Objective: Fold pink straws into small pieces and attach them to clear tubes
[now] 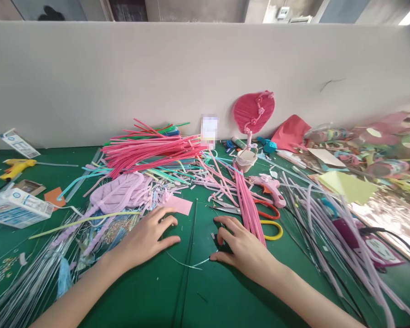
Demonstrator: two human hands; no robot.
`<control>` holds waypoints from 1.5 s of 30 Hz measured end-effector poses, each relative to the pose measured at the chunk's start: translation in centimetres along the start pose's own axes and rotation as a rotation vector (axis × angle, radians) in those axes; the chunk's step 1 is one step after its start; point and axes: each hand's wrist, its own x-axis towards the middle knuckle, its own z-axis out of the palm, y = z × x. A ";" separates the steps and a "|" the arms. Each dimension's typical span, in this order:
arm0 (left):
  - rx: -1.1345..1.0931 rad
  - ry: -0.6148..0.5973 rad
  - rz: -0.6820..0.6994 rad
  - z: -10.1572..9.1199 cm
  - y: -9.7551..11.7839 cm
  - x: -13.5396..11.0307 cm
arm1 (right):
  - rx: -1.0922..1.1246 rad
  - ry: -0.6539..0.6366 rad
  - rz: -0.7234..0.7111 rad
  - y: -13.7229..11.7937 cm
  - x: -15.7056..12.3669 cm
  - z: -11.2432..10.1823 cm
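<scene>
A thin wire point(182, 263) lies curved between my hands on the green table, its ends crossing near the bottom of the curve. My left hand point(153, 232) is open at the left side of this curve, thumb and fingers apart. At the other side, my right hand point(241, 243) is loosely curled, with a gap between thumb and fingers, and its thumb tip touches the wire. Long dark straight wires point(190, 241) run between the hands. Beyond my left fingertips lies a pink paper card point(179, 205). Scissors point(269, 210) with red and yellow handles lie beside my right hand.
Red and pink pipe cleaners point(153, 152) are heaped at the back. A small pot point(246, 160) holds a pink leaf-shaped craft point(253, 111). Glue guns, one pink point(271, 187) and one yellow point(17, 168), lie either side. Bundled wires point(37, 273) fill the left; a cable point(304, 228) crosses the right.
</scene>
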 end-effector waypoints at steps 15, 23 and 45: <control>0.106 -0.062 -0.066 -1.9 -0.5 -1.9 | 0.048 0.005 0.016 -1.1 0.7 -0.4; -0.080 -0.069 -0.250 1.7 5.8 -2.8 | 0.040 0.031 -0.030 -2.8 3.0 1.2; -0.436 -0.004 -0.224 2.9 7.8 -3.1 | 0.168 0.062 -0.159 -0.9 3.2 1.9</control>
